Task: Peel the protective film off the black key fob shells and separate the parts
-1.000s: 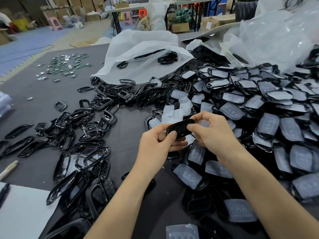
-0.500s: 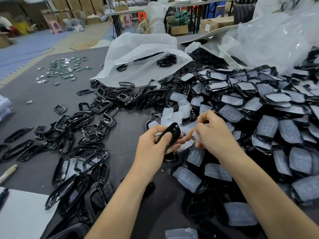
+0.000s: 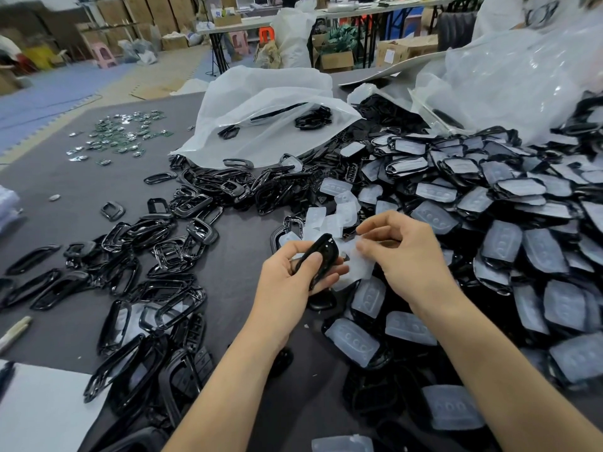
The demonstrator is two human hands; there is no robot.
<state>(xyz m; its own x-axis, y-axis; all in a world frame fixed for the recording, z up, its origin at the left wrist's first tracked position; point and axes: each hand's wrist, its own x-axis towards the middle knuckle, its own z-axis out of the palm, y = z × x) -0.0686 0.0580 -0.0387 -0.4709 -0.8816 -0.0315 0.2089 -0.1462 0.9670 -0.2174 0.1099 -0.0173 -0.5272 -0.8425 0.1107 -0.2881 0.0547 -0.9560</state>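
Both forearms bare, reaching fwd. L hand (image 3: pixel 291 275) grips black shell (image 3: pixel 325 251), thumb on it, fingers curled under. R hand (image 3: pixel 408 259), just beside, pinches clear film (image 3: pixel 357 272) btw thumb and fingertips.

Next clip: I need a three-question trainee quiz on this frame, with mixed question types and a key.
1. True or false: the left hand grips a black shell.
2. The right hand pinches: A) a screwdriver, B) clear film, C) a cloth.
3. Fill in: the film-covered shells are piled on the person's ____ side.
Key: 1 true; 2 B; 3 right.
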